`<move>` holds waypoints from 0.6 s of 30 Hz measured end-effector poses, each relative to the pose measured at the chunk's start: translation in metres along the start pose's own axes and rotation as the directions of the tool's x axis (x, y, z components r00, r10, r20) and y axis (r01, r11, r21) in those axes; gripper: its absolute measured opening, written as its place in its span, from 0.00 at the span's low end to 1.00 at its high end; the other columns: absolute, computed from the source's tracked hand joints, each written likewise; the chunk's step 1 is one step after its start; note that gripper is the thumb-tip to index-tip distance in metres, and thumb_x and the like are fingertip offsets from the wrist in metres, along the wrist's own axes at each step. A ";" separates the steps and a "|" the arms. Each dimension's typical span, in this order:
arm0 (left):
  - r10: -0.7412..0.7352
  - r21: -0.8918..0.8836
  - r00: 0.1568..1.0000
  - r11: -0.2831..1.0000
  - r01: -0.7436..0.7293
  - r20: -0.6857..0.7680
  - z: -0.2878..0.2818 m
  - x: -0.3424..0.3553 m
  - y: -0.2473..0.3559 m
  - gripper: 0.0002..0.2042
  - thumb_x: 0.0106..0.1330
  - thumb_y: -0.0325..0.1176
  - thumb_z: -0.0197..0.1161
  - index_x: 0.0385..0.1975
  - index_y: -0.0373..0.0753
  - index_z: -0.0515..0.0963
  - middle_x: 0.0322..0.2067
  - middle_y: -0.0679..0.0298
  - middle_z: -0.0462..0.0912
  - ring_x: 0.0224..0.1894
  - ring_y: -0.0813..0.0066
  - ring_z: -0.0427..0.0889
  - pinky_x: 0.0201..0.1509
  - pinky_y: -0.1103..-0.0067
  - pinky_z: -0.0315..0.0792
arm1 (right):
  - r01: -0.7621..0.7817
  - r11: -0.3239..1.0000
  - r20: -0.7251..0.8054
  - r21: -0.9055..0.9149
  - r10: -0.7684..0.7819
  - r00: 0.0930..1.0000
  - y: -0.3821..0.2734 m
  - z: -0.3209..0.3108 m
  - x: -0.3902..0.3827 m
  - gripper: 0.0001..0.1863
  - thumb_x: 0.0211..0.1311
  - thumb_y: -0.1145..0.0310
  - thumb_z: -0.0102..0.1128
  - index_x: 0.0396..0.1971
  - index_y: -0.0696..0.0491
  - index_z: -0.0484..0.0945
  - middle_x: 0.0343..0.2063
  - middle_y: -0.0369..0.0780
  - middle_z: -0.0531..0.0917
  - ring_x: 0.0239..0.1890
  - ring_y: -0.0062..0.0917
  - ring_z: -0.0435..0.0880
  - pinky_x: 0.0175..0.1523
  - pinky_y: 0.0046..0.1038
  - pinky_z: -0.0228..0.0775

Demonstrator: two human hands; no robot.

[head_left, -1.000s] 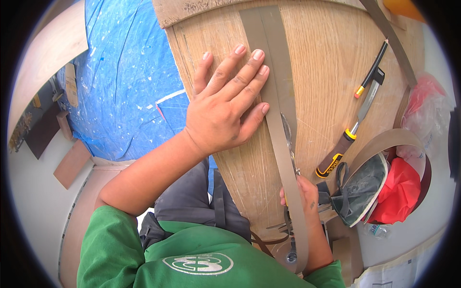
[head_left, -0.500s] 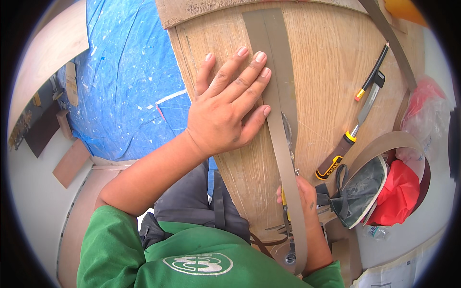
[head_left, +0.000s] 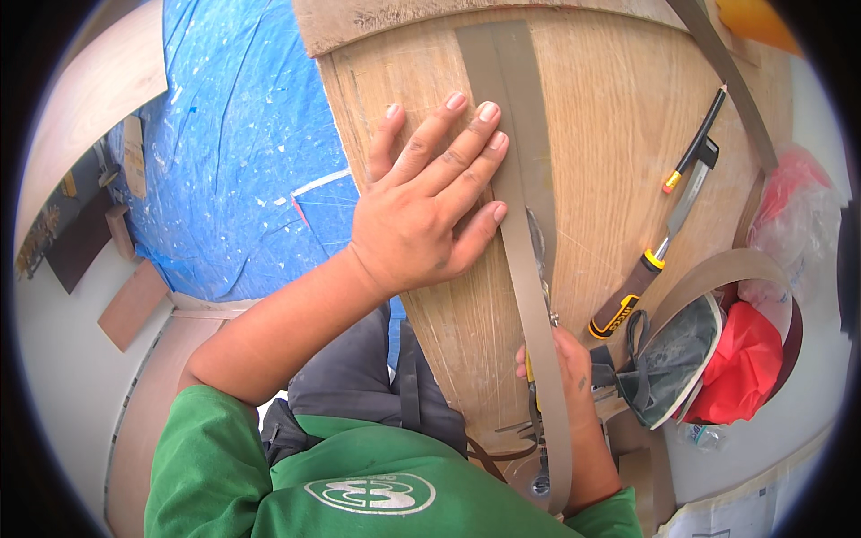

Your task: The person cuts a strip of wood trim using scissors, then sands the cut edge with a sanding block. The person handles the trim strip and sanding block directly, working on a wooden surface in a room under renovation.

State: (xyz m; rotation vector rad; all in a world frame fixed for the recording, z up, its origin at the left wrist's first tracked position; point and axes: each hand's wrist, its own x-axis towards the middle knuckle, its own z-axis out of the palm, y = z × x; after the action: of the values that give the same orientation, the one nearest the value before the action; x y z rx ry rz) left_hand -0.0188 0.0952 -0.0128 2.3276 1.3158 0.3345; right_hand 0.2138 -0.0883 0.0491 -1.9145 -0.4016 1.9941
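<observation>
My left hand [head_left: 421,215] lies palm down with fingers spread on the wooden board [head_left: 610,134], its fingertips at a long greyish-brown strip [head_left: 538,314] that runs toward my body over a wider band [head_left: 502,54] of the same colour. My right hand [head_left: 572,368] is curled beneath the strip around a partly hidden yellow-handled tool [head_left: 531,369]; a metal part shows just above it. To the right lie a chisel [head_left: 625,296] with a black-and-yellow handle and a black pencil [head_left: 695,134].
A blue tarp [head_left: 238,125] covers the area at left, beside loose wood pieces [head_left: 132,305]. At right are a grey-green pouch [head_left: 664,359], red cloth [head_left: 735,359], coiled strip [head_left: 717,262] and plastic bag [head_left: 773,229]. A raised board [head_left: 484,13] crosses the top.
The upper part of the view, with the board and my left hand, sits slightly lower in the picture. Both hands keep the same pose and place on the work.
</observation>
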 end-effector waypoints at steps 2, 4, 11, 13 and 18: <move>0.003 -0.005 1.000 1.000 -0.003 -0.002 0.000 0.000 0.000 0.28 0.67 0.45 0.69 0.65 0.38 0.81 0.72 0.58 0.77 0.79 0.55 0.66 0.85 0.55 0.41 | 0.007 1.000 0.007 -0.012 -0.007 1.000 0.000 0.000 0.001 0.19 0.82 0.57 0.54 0.49 0.61 0.80 0.30 0.34 0.79 0.30 0.16 0.74 0.36 0.22 0.69; 0.003 -0.009 1.000 1.000 -0.003 -0.002 0.000 0.000 0.000 0.28 0.67 0.45 0.69 0.65 0.38 0.81 0.72 0.58 0.77 0.79 0.55 0.66 0.85 0.55 0.40 | 0.003 1.000 0.013 -0.019 -0.003 1.000 0.005 -0.003 0.002 0.28 0.80 0.45 0.54 0.48 0.61 0.80 0.31 0.41 0.84 0.28 0.23 0.83 0.36 0.24 0.75; -0.001 -0.012 1.000 1.000 0.001 0.003 0.000 0.000 0.000 0.28 0.66 0.44 0.70 0.65 0.38 0.81 0.72 0.58 0.77 0.79 0.55 0.67 0.85 0.55 0.40 | 0.059 0.996 -0.018 -0.074 -0.060 0.998 -0.005 -0.001 0.001 0.16 0.82 0.61 0.56 0.46 0.62 0.81 0.28 0.34 0.79 0.33 0.15 0.74 0.37 0.23 0.69; -0.001 -0.016 1.000 1.000 0.001 0.000 0.000 0.000 0.000 0.28 0.66 0.44 0.70 0.65 0.38 0.81 0.72 0.58 0.77 0.79 0.55 0.67 0.84 0.55 0.41 | 0.073 0.991 -0.022 -0.115 -0.076 0.997 -0.010 0.000 0.003 0.16 0.81 0.61 0.56 0.46 0.61 0.81 0.28 0.35 0.80 0.33 0.16 0.74 0.38 0.24 0.70; -0.002 -0.025 1.000 1.000 0.002 0.002 -0.001 0.000 0.000 0.28 0.67 0.45 0.70 0.65 0.38 0.81 0.72 0.58 0.77 0.79 0.55 0.67 0.84 0.55 0.41 | 0.039 0.994 -0.002 -0.098 -0.040 0.999 -0.010 0.000 0.005 0.16 0.81 0.62 0.54 0.49 0.61 0.81 0.30 0.37 0.81 0.34 0.17 0.75 0.40 0.26 0.72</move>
State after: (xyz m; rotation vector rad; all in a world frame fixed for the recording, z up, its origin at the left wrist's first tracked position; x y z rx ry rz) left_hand -0.0190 0.0953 -0.0119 2.3051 1.3049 0.3461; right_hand 0.2140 -0.0769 0.0485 -1.9521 -0.5409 1.9788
